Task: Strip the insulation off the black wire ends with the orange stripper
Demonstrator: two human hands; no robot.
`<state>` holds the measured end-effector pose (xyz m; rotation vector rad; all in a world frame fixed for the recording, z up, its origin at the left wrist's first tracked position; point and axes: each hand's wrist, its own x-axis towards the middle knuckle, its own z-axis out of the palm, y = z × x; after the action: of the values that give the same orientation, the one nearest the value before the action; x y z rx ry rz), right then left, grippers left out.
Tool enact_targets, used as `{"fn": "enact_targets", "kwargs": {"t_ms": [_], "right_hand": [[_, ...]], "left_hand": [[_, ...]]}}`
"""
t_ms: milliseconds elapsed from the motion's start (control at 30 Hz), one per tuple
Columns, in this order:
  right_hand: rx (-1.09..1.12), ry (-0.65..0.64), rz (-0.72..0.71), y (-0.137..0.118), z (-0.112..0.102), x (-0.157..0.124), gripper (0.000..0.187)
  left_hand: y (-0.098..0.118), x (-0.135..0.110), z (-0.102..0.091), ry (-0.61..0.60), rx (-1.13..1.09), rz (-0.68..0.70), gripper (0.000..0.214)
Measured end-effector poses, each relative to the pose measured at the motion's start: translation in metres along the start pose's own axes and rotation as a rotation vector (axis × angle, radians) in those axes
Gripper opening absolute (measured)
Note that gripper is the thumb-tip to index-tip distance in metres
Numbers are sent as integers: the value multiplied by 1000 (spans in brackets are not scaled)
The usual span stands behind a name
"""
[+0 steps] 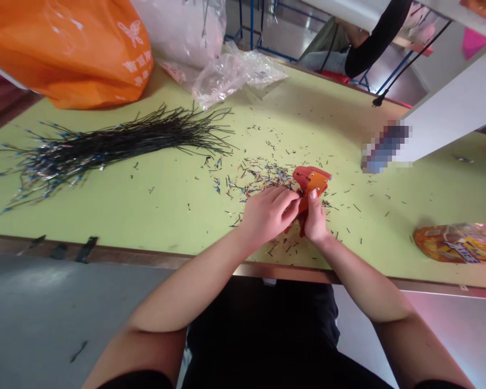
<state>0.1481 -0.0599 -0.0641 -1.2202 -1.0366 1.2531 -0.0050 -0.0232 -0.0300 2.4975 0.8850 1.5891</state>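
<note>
A red and orange wire stripper (314, 182) is gripped in my right hand (316, 219), its head tilted up and to the left, my thumb along its orange side. My left hand (270, 212) is closed beside the tool's jaws, fingertips pinched together; what they hold is hidden behind the fingers. Under and around both hands lie scattered offcuts (263, 175) of black wire with blue and coppery bits. To the left on the table rests a long bundle of black wires (133, 138), many with blue tips at the left end.
An orange bag (93, 59) and clear plastic bags (227, 70) stand at the back left of the yellow-green table (166, 210). An orange-yellow packet (459, 243) lies at the right. A white panel (441, 108) slants in. Beyond, another person's dark sleeve (375, 43) shows.
</note>
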Motion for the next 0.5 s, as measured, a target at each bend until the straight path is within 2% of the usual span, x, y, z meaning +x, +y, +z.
{"fn": "enact_targets", "kwargs": {"t_ms": [100,267,333,433,500], "right_hand": [[10,77,10,-2,2,-2,67],[29,43,-7,-11,6,-2,70],[109,-26,-18,-19,4,-1,69],[199,-179,45,-28,-3,1,68],[221,-299,107,-29,-8,3,69]], "left_hand": [[1,0,0,-1,-15,-5,13],[-1,0,-2,-43,-110,-69,12],[-7,1,-3,-43,-245,-173,11],[-18,4,-4,-33,-537,-411,17],[-24,5,-2,-143,-786,-563,26]]}}
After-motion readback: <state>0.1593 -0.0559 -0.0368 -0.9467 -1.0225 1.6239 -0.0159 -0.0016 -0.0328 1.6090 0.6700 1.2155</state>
